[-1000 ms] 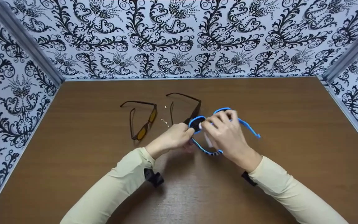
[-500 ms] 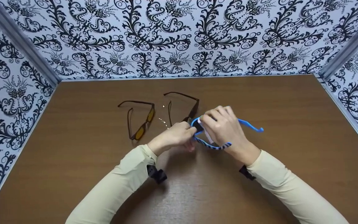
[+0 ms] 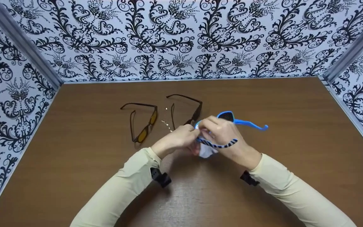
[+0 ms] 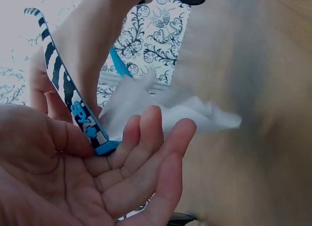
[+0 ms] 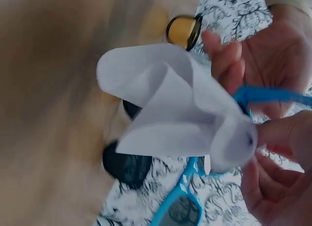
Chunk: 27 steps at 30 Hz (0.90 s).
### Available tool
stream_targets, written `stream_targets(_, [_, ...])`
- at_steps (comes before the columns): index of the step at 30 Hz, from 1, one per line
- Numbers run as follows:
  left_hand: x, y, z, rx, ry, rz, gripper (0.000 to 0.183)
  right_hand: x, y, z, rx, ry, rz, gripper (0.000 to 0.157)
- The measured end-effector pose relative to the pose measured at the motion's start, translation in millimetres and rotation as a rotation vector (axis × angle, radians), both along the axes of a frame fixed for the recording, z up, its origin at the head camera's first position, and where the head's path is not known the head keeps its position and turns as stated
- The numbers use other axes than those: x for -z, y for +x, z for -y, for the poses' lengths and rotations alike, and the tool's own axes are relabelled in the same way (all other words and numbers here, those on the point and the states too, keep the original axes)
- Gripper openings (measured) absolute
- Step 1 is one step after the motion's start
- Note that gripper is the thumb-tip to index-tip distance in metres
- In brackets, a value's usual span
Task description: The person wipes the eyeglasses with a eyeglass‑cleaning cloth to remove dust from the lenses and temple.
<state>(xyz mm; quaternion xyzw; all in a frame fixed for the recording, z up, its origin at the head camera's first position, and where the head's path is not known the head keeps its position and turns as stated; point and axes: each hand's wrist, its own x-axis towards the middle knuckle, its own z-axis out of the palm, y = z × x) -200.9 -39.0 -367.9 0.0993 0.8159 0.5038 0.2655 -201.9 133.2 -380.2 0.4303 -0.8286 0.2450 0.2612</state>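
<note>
Blue-framed sunglasses [image 3: 226, 116] with dark lenses are held above the table. My left hand [image 3: 181, 137] pinches their frame at the left end, beside the hinge of a black-and-white striped temple [image 4: 63, 77]. Its other fingers extend loosely in the left wrist view. With bent fingers my right hand [image 3: 225, 134] grips a white cloth [image 5: 168, 109] against the lens nearest the left hand, which is mostly covered. The cloth's loose folds hang below the frame. The plain blue temple [image 3: 251, 124] points right, beyond the right hand.
Brown-framed glasses with amber lenses [image 3: 142, 134] lie on the wooden table [image 3: 90, 176] at left. Dark sunglasses [image 3: 197, 112] lie behind my left hand, partly hidden. Between them is a small gold-coloured chain-like strand [image 3: 166, 124]. Patterned panels [image 3: 181, 41] border the table.
My right hand has shifted left and slightly down over the near lens with the cloth. The cloth now hangs lower, and the far lens shows again. The left hand keeps its hold.
</note>
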Motion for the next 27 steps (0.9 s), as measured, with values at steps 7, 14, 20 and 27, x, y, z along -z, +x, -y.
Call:
stream_targets(7, [1.5,-0.2,-1.7,-0.045,0.008,0.007,0.033,6.4,-2.6,-3.0,0.132,0.033,-0.157,0.003])
stream_targets(14, [4.2,1.2,-4.1,-0.047,0.000,-0.036,0.034,8.1,-3.0,-1.3,0.016,-0.041,-0.014,0.010])
stream_targets(20, [2.7,2.5,-1.9,-0.042,-0.024,-0.063,0.034,8.2,-6.3,-4.3,0.084,0.025,-0.162,0.005])
stream_targets(27, [3.2,3.2,0.8,-0.014,-0.070,-0.162,0.035,8.0,-5.3,-0.5,-0.046,-0.016,-0.075,0.009])
